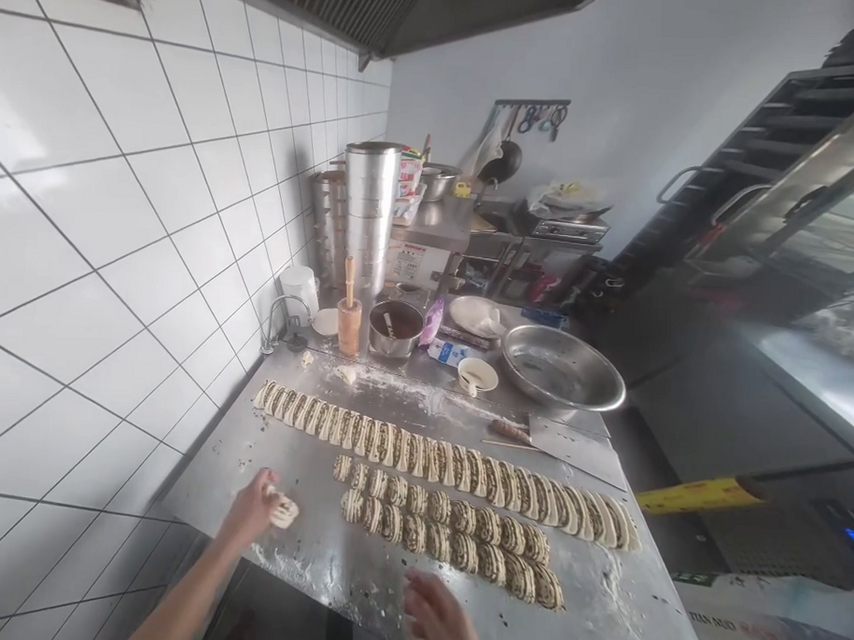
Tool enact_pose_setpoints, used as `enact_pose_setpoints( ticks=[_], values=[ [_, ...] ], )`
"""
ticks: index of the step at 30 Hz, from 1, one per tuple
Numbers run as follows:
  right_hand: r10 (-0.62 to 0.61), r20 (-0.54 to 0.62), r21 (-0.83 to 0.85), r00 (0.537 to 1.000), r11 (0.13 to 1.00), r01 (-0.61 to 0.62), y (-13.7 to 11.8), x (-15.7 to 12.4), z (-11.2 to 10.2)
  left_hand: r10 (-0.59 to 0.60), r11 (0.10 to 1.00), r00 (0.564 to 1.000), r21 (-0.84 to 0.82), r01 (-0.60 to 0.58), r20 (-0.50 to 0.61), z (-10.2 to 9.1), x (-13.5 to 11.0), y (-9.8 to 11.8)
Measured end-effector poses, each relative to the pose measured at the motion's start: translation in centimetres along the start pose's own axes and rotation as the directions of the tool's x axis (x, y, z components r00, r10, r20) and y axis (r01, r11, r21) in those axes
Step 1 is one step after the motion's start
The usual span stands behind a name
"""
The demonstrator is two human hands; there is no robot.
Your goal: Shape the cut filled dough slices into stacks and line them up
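**Status Check: Shaping of Filled Dough Slices, Partly Complete**

Left grip: your left hand (253, 502) is closed, with the fingers and thumb pinching a single dough piece (284, 512). This piece is at the near left part of the surface (218, 462), apart from the other dough. Whether it touches the metal below cannot be determined.

Right grip: your right hand (437, 608) is loosely open, fingers slightly bent, just on the near side of the shaped rolls. Nothing is visible in it; the palm is hidden from view.

Done: the long row of slices (429, 457) appears cut along its whole length, its dark filling exposed between pale bands. The cleaver (569, 446) lies flat beyond the right part of that row, which suggests that cutting is finished for this batch. Nearer to you, two close-set rows of shaped rolls (438, 542) run roughly parallel to the slices, their layers showing as fine stripes.

Left: the piece in your left grip has not been set with the rolls. The slices in the long row look flatter and unshaped, and are judged to be outstanding. Since that row extends beyond the rolls at both ends, a considerable share of the shaping likely remains.
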State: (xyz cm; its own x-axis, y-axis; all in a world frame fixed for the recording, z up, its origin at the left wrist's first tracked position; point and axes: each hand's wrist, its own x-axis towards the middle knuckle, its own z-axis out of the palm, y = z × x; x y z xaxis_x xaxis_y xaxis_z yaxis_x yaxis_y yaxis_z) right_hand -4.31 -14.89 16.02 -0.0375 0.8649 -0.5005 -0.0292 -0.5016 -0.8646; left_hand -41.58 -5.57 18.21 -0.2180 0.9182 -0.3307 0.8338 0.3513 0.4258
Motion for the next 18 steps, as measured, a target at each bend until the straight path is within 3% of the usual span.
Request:
enact_pose_setpoints(
  ticks=[2,4,6,8,11,15,18],
  values=[
    [-0.115,0.109,-0.149,0.987,0.980,0.131,-2.5,-0.7,2.2,0.160,0.978,0.984,-0.146,-0.147,0.082,0.6,-3.2,4.9],
    [-0.201,0.228,-0.211,0.953,0.945,0.249,-5.5,-1.9,3.2,0.338,0.898,0.933,-0.338,-0.282,0.120,0.3,-6.8,10.0],
    [-0.166,0.379,-0.278,0.911,0.918,0.283,-8.6,-3.4,3.1,0.427,0.850,0.900,-0.380,-0.364,0.093,-0.8,-10.3,14.3],
    [-0.138,0.421,-0.280,0.897,0.920,0.273,-11.1,-5.1,2.1,0.460,0.840,0.885,-0.356,-0.409,0.068,-2.5,-13.2,17.1],
    [-0.125,0.524,-0.057,0.842,0.982,0.181,-12.8,-7.1,-0.3,0.571,0.793,0.818,-0.306,-0.527,0.071,-4.6,-16.3,18.5],
    [-0.071,0.710,0.195,0.700,0.976,-0.098,-11.9,-8.6,-3.1,0.799,0.600,0.586,-0.255,-0.758,0.137,-5.0,-18.0,17.6],
    [-0.104,0.819,0.294,0.565,0.921,-0.255,-11.1,-9.3,-4.6,0.855,0.516,0.493,-0.159,-0.842,0.160,-4.0,-18.1,17.6]
  ],
)
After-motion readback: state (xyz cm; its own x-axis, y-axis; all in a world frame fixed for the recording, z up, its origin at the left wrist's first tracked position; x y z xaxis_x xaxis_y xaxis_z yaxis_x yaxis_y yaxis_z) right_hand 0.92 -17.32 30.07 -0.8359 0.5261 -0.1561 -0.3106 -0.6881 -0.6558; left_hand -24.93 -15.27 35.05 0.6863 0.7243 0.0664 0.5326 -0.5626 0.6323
